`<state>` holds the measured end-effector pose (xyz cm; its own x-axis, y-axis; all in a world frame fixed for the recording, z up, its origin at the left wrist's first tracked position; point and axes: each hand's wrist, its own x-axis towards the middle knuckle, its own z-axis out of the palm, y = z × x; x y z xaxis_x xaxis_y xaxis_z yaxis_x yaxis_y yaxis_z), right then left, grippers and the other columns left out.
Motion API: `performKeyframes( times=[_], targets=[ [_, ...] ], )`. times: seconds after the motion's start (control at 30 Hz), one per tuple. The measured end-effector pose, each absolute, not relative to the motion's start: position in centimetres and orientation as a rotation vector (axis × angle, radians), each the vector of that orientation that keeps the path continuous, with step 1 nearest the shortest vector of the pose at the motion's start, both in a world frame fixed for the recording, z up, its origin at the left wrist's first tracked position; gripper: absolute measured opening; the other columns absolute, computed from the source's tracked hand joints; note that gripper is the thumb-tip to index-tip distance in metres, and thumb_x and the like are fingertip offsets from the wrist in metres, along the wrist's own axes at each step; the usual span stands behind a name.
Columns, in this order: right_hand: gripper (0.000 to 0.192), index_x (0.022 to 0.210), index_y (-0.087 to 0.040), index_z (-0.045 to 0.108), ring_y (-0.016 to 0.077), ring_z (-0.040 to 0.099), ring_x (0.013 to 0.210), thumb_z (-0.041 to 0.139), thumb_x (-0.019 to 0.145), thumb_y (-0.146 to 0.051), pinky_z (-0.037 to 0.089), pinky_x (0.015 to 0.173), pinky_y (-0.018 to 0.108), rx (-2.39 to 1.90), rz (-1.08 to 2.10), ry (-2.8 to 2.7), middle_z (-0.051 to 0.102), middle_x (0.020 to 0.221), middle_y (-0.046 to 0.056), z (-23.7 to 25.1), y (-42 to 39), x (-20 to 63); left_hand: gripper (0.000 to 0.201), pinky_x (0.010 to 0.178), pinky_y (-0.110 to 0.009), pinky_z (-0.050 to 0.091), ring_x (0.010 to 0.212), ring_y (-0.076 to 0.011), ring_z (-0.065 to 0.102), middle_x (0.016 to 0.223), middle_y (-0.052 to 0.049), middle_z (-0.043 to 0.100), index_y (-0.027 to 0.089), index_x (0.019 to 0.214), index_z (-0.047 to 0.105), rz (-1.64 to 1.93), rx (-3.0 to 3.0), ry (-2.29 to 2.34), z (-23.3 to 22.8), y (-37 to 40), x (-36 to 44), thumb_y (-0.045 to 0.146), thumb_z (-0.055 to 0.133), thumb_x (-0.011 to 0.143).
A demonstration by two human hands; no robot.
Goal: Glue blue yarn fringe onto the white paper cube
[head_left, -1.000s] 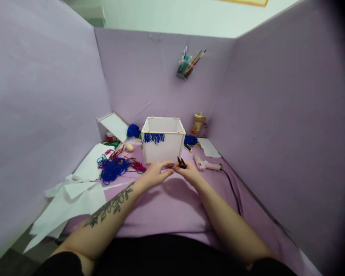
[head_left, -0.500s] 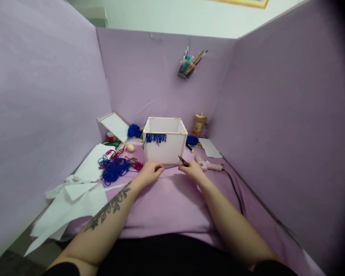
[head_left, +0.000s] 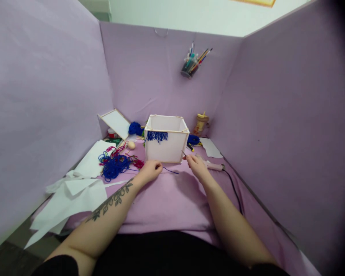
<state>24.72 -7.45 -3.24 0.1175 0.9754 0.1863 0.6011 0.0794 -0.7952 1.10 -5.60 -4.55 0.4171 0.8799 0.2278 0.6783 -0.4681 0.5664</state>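
My left hand [head_left: 152, 169] is closed in a pinch on a strand of blue yarn [head_left: 171, 171], whose free end lies on the pink cloth to its right. In my right hand [head_left: 196, 164] are small dark scissors [head_left: 184, 153]; only a thin tip shows past the fingers. Just beyond both hands stands a white open-topped box [head_left: 164, 151] with thin wooden edging. A row of short blue yarn pieces [head_left: 157, 136] hangs along the upper left of its front. The tangled blue yarn [head_left: 115, 166] lies left of my left hand, mixed with dark red yarn.
A pink glue gun [head_left: 215, 166] with a black cord lies right of my right hand. White sheets [head_left: 71, 199] cover the left side. Behind are a framed white panel [head_left: 115, 122], blue yarn balls and a cup [head_left: 201, 123]. A pot of brushes [head_left: 189, 68] hangs on the back wall.
The yarn strand no longer reaches toward my right hand; its end now lies loose on the cloth. My right hand has moved slightly right and up with the scissors, which have turned.
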Motion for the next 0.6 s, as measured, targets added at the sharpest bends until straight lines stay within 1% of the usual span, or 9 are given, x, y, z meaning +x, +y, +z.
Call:
performKeyframes(
  times=[0.1, 0.2, 0.27, 0.37, 0.6],
  targets=[
    [0.042, 0.089, -0.017, 0.072, 0.0207, 0.063, 0.076, 0.048, 0.083, -0.050, 0.042, 0.068, 0.028, -1.628, 0.532, -1.724, 0.070, 0.078, 0.006, -2.7, -8.3, 24.5, 0.025, 0.070, -0.026, 0.041, 0.073, -0.0168, 0.061, 0.078, -0.006, 0.072, 0.013, 0.080, 0.072, 0.705, 2.292, 1.322, -4.6, -5.5, 1.1, 0.022, 0.048, 0.082],
    [0.032, 0.098, -0.022, 0.074, 0.0218, 0.066, 0.085, 0.059, 0.080, -0.043, 0.043, 0.070, 0.027, -1.710, 0.380, -1.900, 0.075, 0.091, 0.005, -2.6, -9.2, 23.4, 0.026, 0.070, -0.026, 0.041, 0.073, -0.0174, 0.061, 0.079, -0.007, 0.072, 0.014, 0.081, 0.072, 0.709, 2.299, 1.302, -4.6, -5.5, 1.1, 0.024, 0.048, 0.083],
    [0.030, 0.100, -0.024, 0.074, 0.0230, 0.067, 0.088, 0.060, 0.080, -0.042, 0.043, 0.071, 0.027, -1.768, 0.219, -2.002, 0.075, 0.095, 0.006, -2.6, -9.8, 22.4, 0.026, 0.071, -0.027, 0.042, 0.075, -0.0185, 0.061, 0.081, -0.007, 0.072, 0.014, 0.081, 0.072, 0.726, 2.312, 1.289, -4.6, -5.6, 1.1, 0.026, 0.049, 0.084],
    [0.028, 0.097, -0.023, 0.074, 0.0229, 0.068, 0.088, 0.059, 0.082, -0.041, 0.043, 0.071, 0.027, -1.811, 0.049, -2.100, 0.075, 0.094, 0.007, -2.7, -10.3, 21.1, 0.026, 0.074, -0.028, 0.042, 0.078, -0.0190, 0.062, 0.083, -0.008, 0.072, 0.014, 0.082, 0.072, 0.735, 2.344, 1.281, -4.5, -5.7, 1.1, 0.027, 0.049, 0.086],
    [0.028, 0.098, -0.023, 0.071, 0.0220, 0.067, 0.086, 0.053, 0.088, -0.041, 0.041, 0.070, 0.027, -1.827, -0.073, -2.203, 0.074, 0.095, 0.008, -3.1, -10.7, 19.8, 0.026, 0.070, -0.026, 0.041, 0.075, -0.0186, 0.061, 0.080, -0.008, 0.071, 0.014, 0.080, 0.071, 0.713, 2.376, 1.313, -4.4, -6.0, 1.3, 0.026, 0.049, 0.086]
  ],
)
